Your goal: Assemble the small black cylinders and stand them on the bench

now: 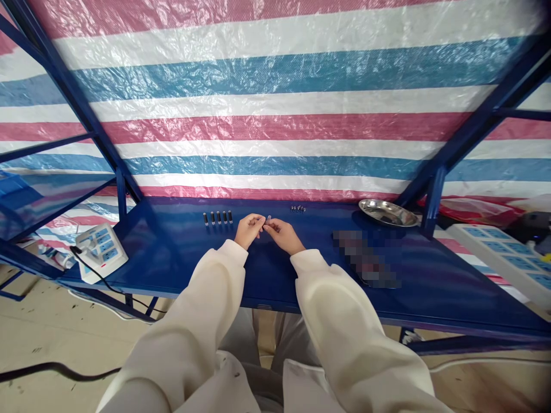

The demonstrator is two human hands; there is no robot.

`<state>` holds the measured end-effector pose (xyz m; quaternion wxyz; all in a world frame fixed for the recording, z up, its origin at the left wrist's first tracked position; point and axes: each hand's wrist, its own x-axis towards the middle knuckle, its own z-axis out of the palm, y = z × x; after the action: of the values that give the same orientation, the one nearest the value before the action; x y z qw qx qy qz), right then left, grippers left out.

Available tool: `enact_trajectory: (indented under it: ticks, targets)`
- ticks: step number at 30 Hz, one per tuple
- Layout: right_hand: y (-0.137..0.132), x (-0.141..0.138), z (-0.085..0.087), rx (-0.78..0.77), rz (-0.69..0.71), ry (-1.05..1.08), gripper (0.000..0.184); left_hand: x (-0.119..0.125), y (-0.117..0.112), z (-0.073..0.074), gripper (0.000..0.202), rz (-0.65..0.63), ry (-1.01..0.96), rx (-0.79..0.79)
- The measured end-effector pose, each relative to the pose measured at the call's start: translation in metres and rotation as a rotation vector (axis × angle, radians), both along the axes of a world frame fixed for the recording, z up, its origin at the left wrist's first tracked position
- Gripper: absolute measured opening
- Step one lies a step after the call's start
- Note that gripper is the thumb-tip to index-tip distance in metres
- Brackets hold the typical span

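Observation:
My left hand [248, 229] and my right hand [282, 234] meet over the blue shelf [181, 258], both in cream sleeves. Their fingertips pinch together on a small dark cylindrical piece [267, 219] held between them. A row of several small dark cylinders [217, 218] stands upright just left of my left hand. A smaller cluster of similar pieces [297, 209] lies behind my right hand, near the back edge.
A round metal dish [387, 213] sits at the back right by a blue upright post [431, 202]. A white power strip [101, 250] with a black cable rests at the left end, another white power strip [503, 258] at the right. A striped tarpaulin [275, 103] hangs behind.

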<state>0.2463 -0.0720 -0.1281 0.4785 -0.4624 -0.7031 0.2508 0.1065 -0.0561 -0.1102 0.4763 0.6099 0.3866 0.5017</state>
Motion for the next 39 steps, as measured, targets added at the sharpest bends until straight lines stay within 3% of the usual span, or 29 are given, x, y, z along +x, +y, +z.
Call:
enact_trajectory:
  ticks: [8, 14, 18, 23, 29, 39]
  targets:
    - [0.003, 0.003, -0.003, 0.031, -0.023, -0.207, 0.02, 0.0, 0.0, -0.001, 0.014, -0.033, 0.089, -0.021]
    - [0.0, 0.004, 0.001, 0.048, -0.019, -0.242, 0.022, -0.001, 0.0, -0.003, 0.017, -0.045, 0.06, -0.031]
    - [0.004, 0.003, 0.001, 0.02, -0.09, -0.173, 0.027, -0.002, 0.003, -0.005, 0.017, 0.052, 0.098, 0.015]
    - [0.027, 0.011, 0.001, -0.044, -0.209, -0.09, 0.022, -0.003, 0.005, -0.007, 0.009, 0.209, 0.233, 0.11]
    - [0.06, 0.029, 0.002, -0.178, -0.411, -0.286, 0.015, -0.002, 0.005, -0.013, 0.011, 0.173, 0.375, 0.239]
    - [0.081, 0.029, -0.008, -0.18, -0.459, -0.39, 0.015, 0.002, 0.001, -0.013, 0.014, 0.128, 0.449, 0.299]
